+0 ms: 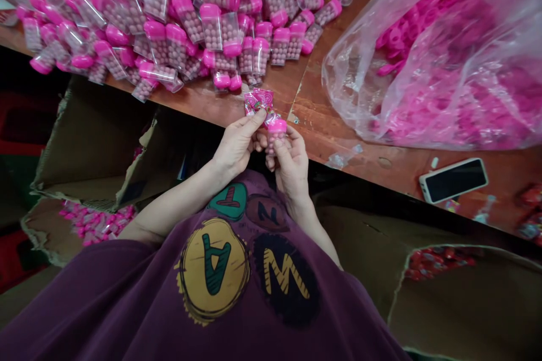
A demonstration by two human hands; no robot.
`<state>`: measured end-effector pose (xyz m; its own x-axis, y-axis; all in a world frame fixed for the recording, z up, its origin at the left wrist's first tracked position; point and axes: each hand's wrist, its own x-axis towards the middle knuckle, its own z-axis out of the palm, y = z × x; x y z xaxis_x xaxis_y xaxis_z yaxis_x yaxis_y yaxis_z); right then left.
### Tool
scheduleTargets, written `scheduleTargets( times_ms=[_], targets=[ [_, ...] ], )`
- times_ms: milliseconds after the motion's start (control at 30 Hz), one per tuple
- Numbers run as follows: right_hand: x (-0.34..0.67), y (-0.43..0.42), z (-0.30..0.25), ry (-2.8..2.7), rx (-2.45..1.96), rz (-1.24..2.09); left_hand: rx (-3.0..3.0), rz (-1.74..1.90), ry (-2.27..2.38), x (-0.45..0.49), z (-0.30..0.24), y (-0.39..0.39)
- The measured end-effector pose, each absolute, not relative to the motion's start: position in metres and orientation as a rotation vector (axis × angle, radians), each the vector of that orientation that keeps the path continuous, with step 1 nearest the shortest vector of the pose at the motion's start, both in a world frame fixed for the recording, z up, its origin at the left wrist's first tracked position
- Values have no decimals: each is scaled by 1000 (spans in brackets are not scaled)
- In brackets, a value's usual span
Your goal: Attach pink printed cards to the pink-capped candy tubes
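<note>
Loads of pink-capped bottles [178,22] heaped across upper left of the frame — clear, hard plastic, bead-filled. Big crinkly bag of pink caps [436,62] upper right, smooth phone [454,180] lower right on worn wooden table [339,118]. Dead centre: left hand [235,144] pinching a thin glossy sticker [258,100], right hand [291,161] wrapped round one small bottle [276,131] — probably light, rigid, slippery; best gripped by its body.

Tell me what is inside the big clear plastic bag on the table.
The plastic bag holds a heap of loose pink caps, some seen as rings through the film. Folds and glare blur most of them, so whatever lies deeper in the heap cannot be seen.
</note>
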<state>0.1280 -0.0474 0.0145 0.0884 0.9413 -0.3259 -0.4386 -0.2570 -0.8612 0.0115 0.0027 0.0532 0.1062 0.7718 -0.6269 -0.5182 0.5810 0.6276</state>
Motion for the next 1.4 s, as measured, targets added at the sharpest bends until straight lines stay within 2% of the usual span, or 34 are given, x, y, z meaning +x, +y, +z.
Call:
scheduleTargets(
  times_ms=[200,367,500,1067,1267,1400],
  targets=[
    [130,-44,15,-498,-1075,1662,287,948,1097,8,48,1],
    [127,-51,8,-747,-1179,1431,290,969,1116,5,45,0],
    [128,-54,7,-732,-1153,1527,328,973,1106,5,44,-1],
    [136,-62,-1,-1076,-1318,1111,391,846,1025,6,43,-6],
    [137,-57,2,-818,-1156,1454,429,822,1016,8,41,-10],
    [136,-55,2,-872,-1174,1330,545,852,1043,8,43,-12]
  ],
)
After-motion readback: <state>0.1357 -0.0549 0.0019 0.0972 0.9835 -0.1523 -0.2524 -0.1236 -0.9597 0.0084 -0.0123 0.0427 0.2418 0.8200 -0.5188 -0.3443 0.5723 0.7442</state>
